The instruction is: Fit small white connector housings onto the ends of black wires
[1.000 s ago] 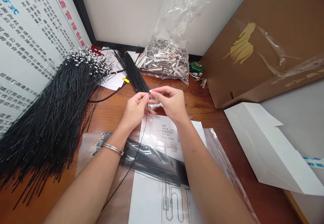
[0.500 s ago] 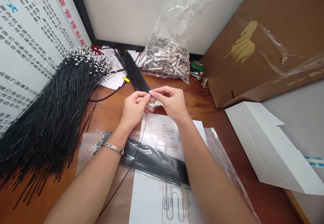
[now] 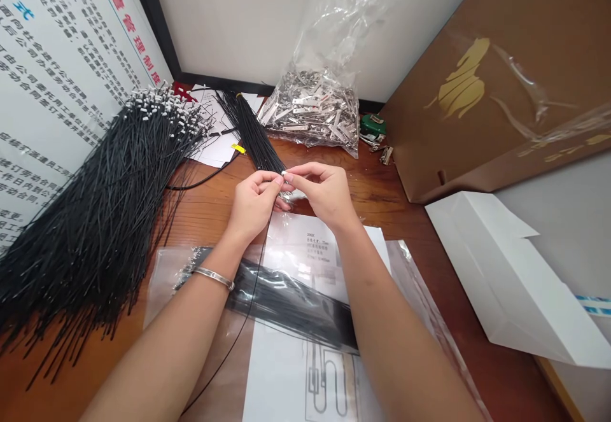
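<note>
Fingertips of both hands meet over the middle of the table. My left hand [image 3: 255,202] pinches a thin black cable [image 3: 248,310], which trails down past the wrist to the bottom edge. My right hand [image 3: 324,193] is closed at the cable's upper end, thumb and forefinger on a small white connector [image 3: 285,173]. Just beyond the fingers lies a tied bundle of black cables [image 3: 255,132], its near end partly hidden by the hands. Below the hands, more black cables [image 3: 296,301] lie in a clear plastic bag over a printed drawing sheet [image 3: 281,371].
A large heap of black cables [image 3: 95,218] with white connectors fills the left side. At the back stand a clear bag of metal clips [image 3: 310,110] and a green tape measure [image 3: 372,126]. A brown box [image 3: 429,135] and a white carton [image 3: 506,275] are on the right.
The hanging cable has swung slightly to the left. Both hands keep nearly the same place and pinch.
</note>
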Available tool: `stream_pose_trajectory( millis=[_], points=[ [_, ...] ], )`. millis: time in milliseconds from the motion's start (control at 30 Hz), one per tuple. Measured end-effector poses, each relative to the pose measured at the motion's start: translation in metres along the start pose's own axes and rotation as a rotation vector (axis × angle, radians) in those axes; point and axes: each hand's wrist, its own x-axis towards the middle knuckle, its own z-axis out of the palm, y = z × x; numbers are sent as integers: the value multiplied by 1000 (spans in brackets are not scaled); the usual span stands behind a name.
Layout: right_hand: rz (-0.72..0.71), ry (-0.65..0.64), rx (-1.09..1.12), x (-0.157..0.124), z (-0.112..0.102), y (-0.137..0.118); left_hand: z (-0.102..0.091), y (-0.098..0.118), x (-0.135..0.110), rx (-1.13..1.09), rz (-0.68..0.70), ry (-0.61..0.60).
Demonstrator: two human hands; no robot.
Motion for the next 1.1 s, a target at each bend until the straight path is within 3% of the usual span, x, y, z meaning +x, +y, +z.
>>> stream_pose_trajectory(
  millis=[467,833,1100],
  points=[
    [-56,-7,-45,0,-1,1,-1,-1,1,5,21,6],
    [-268,-2,-205,-3,-1,0,-1,-1,0,18,42,21],
    [-200,12,-193,-3,0,-1,-1,0,-1,45,70,19]
  ],
)
